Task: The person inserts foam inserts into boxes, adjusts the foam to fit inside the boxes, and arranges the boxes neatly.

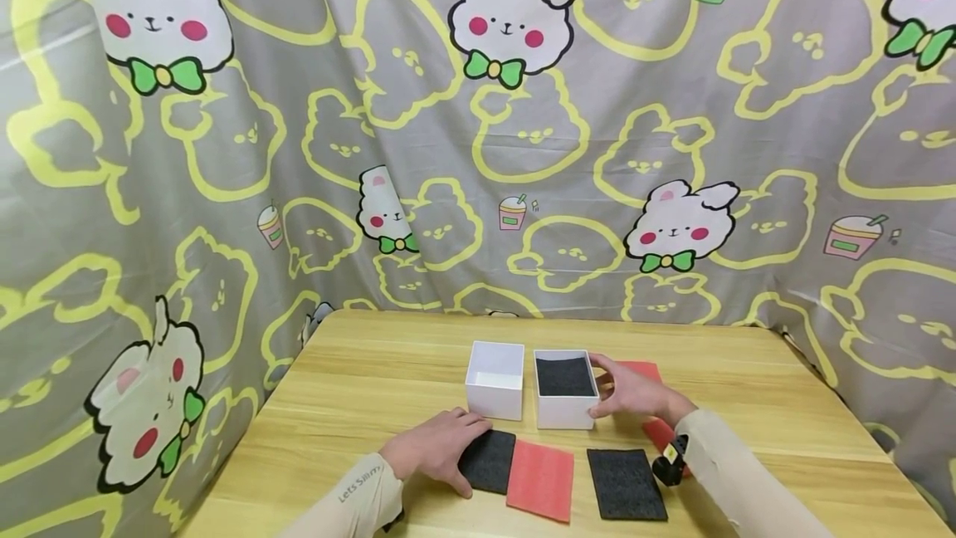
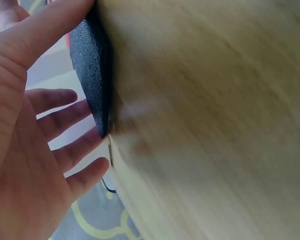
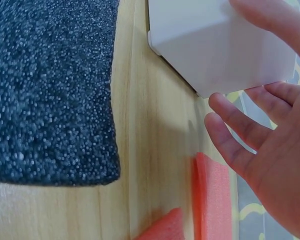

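Observation:
My left hand (image 1: 441, 445) holds a black foam sheet (image 1: 489, 462) on the table by its edges. In the left wrist view, the thumb lies at one edge of that black sheet (image 2: 92, 65) and the fingers at the other. A white box (image 1: 566, 412) with black foam (image 1: 563, 377) inside stands on the table. My right hand (image 1: 635, 390) grips this box at its right side, thumb toward the front. The right wrist view shows the white box's wall (image 3: 215, 50) against the fingers.
Left of the gripped box stands another white box (image 1: 495, 397). A red foam sheet (image 1: 541, 480) adjoins the left black one, and another black sheet (image 1: 626, 484) lies to its right. More red foam (image 3: 215, 200) lies partly hidden around the right arm. A patterned curtain (image 1: 478, 123) hangs behind the table.

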